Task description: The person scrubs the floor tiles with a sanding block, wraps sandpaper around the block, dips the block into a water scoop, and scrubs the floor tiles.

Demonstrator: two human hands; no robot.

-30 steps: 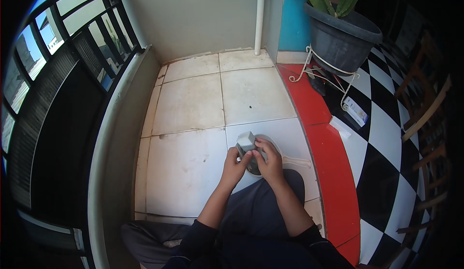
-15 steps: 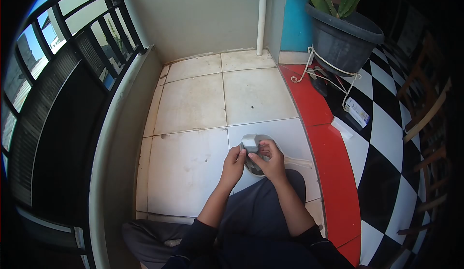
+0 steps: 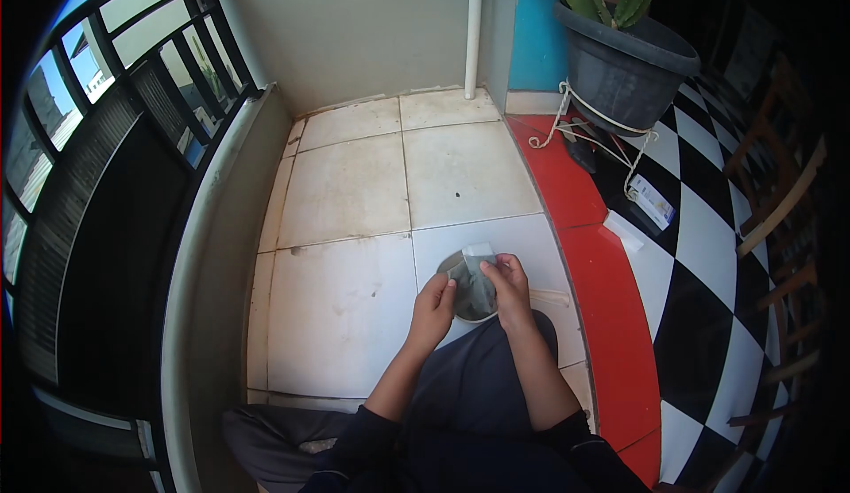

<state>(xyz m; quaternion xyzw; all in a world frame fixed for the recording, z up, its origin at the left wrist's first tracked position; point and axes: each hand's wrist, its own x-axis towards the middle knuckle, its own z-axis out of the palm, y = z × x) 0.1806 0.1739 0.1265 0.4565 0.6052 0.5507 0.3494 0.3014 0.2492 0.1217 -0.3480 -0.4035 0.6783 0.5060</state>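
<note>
A grey-green piece of cloth-like material is stretched between my two hands, over a round pale container on the white tiles. My left hand pinches its left edge between thumb and fingers. At the upper right edge, my right hand holds it in a closed grip. A lighter, whitish part of the material shows at its top. The lower inside of the container is dark and partly hidden by the material. A pale handle shows to the right of my right hand.
A black metal railing runs along a low wall on the left. At the upper right, a cactus pot rests on a white wire stand. A white box and a printed packet lie on the floor near it. Wooden furniture stands at the right.
The grey material, earlier bunched and blocky above the container, is now spread flatter between my hands. My hands have moved a little apart, the right one shifting right.
</note>
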